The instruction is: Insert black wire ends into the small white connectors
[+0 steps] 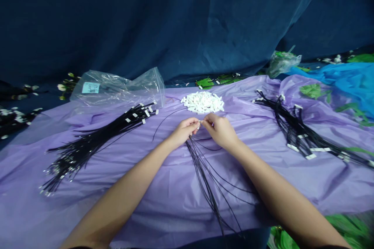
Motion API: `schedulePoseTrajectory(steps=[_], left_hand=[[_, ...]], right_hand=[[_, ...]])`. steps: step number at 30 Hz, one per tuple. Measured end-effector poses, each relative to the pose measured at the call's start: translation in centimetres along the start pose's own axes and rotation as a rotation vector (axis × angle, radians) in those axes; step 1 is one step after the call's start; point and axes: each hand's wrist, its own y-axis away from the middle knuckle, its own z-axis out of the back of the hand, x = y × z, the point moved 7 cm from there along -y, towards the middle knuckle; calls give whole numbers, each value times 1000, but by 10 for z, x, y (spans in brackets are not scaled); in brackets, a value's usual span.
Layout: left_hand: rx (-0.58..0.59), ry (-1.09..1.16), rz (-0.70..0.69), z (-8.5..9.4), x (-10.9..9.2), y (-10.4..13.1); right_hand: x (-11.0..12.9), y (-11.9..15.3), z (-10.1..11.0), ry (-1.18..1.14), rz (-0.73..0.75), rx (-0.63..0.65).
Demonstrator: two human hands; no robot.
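While both hands met at the middle of the counter, the scene read like this:

Step in hand: fitting a small white cap [200, 122] onto the end of one black cord [172, 114]; judged mid-fit, not yet seated.
Left hand [184, 130]: fingers pinched together on the white cap, approx. centre of frame, thumb and forefinger tips closed tight.
Right hand [219, 129]: fingers pinched on the cord end, tips touching the left hand's tips; the rest curled in.
Loose cords [210, 179]: black bunch running from under the hands toward 6 o'clock, w/o caps as far as could be told.
Cap pile [203, 102]: white heap just beyond the hands at 12 o'clock.
Done bundle, left [96, 140]: black cords w/ white ends, at 9 to 10 o'clock, well apart from the hands.
Bundle, right [300, 132]: more capped cords at 2 to 3 o'clock.
Plastic bag [117, 87]: clear, at 11 o'clock, beside the left bundle.
Counter [163, 202]: covered w/ purple sheet.
Next move calls for: steady push of cord into cap, aligned straight; then, prob., a fresh cap from 12 o'clock.
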Motion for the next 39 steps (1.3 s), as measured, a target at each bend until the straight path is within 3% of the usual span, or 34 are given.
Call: schedulePoseTrajectory(steps=[9,20,33,35,39], left_hand=[[0,72,45,-2,-4,2],[20,78,54,-2,-3,3],[3,126,70,-3,-5,4],[-12,148,75,-2,-5,4],[-60,201,84,6,-1,2]], right_hand=[[8,3,2,110,84,-17],[10,4,-6,351,39,8],[10,3,-6,327,45,28],[11,4,-1,299,70,2],[23,11,23,258,270,-219]])
